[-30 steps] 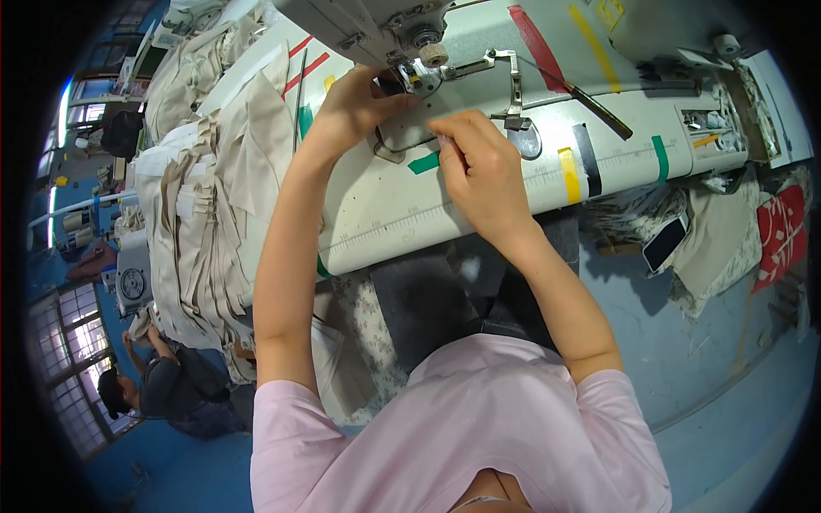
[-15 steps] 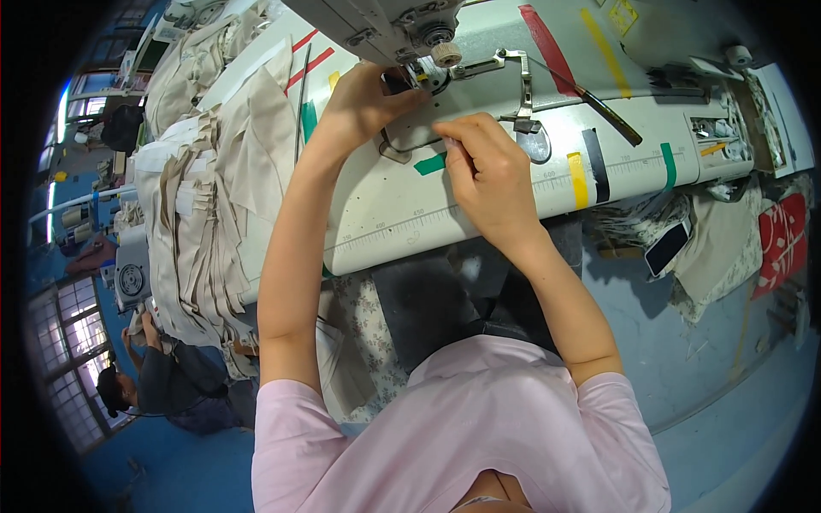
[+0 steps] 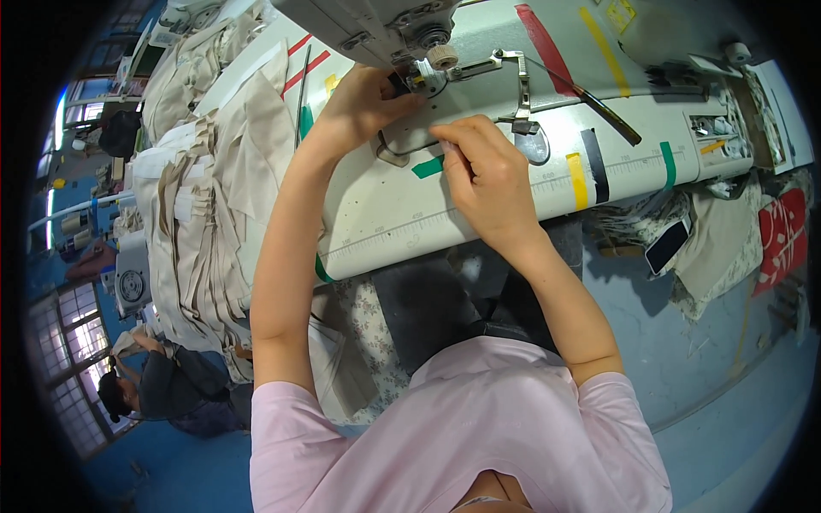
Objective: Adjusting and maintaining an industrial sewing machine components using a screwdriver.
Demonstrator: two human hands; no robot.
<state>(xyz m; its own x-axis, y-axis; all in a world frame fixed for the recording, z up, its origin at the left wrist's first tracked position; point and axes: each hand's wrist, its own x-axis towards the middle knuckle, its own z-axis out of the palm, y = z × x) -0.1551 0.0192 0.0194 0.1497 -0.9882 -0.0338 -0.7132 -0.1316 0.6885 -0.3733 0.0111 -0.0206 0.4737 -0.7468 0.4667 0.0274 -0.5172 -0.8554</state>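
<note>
A white sewing machine head [image 3: 376, 30] hangs over the pale machine table [image 3: 385, 222]. My left hand [image 3: 355, 107] reaches in at the left of its needle area [image 3: 423, 79], thumb pointing right. The ends of its fingers are hidden behind the machine parts, so any thing in them is out of sight. In front of the needle area is my right hand [image 3: 487, 167], with thumb and index finger pinched together and the other fingers curled. What lies in that pinch, if anything, is too small to make out. A jointed metal guide arm [image 3: 522, 85] stands just beyond the right hand.
Beige fabric pieces [image 3: 197, 231] are heaped along the table's left side. A dark-handled screwdriver-like tool [image 3: 611, 118] lies on the right, near strips of coloured tape [image 3: 577, 181]. A phone [image 3: 667, 246] rests below the right edge. Another person [image 3: 171, 385] sits at far left.
My left hand has shifted slightly left, its fingers still at the needle area. The right hand keeps its pinch in nearly the same place.
</note>
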